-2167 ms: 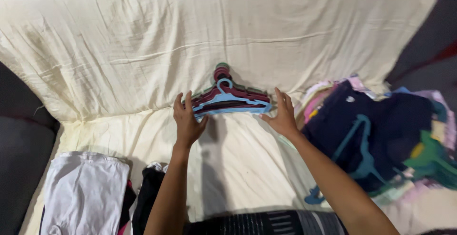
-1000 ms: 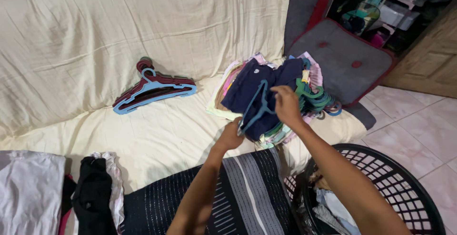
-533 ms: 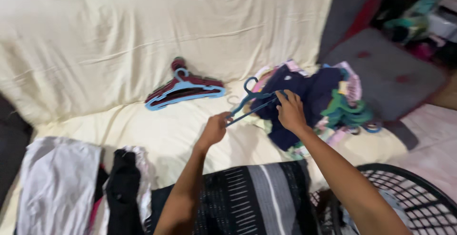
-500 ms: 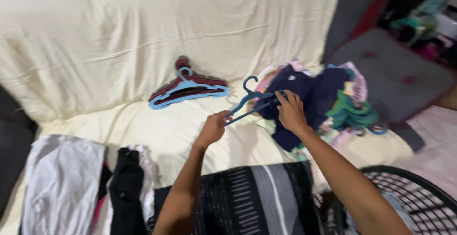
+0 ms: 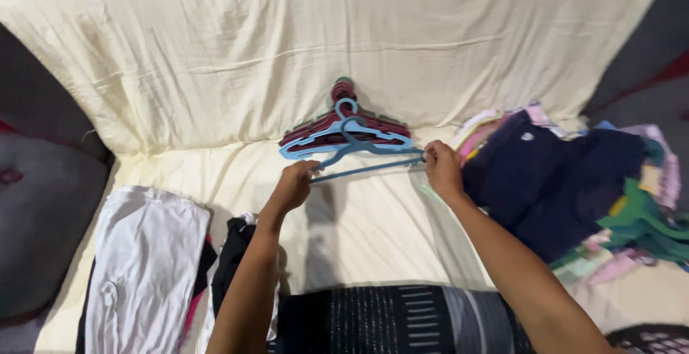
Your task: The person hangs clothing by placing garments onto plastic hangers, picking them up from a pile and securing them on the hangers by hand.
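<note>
Hands hold one blue hanger (image 5: pixel 359 154) between them, level above the cream sheet (image 5: pixel 359 45) that covers the couch; the left hand (image 5: pixel 293 187) pinches the hanger's left end with curled fingers, and the right hand (image 5: pixel 443 170) grips its right end, fingers closed round the plastic; both arms reach in from the bottom of the view. Just behind the held hanger, and seemingly touching it at the hook, lies a stack of hangers (image 5: pixel 346 126), a light blue one on top of several dark red ones, hooks pointing up toward the couch back; whether the held hanger rests on the stack or hovers just over it is hard to tell from this angle. Right of the right hand sits a heap of folded clothes (image 5: pixel 567 182), mostly navy with pink, green and yellow edges showing; at lower left lies a white garment (image 5: pixel 147 253), flat on the seat, with a black garment (image 5: pixel 233 261) beside it; near the bottom edge lies a dark striped cloth (image 5: pixel 402 318).
</note>
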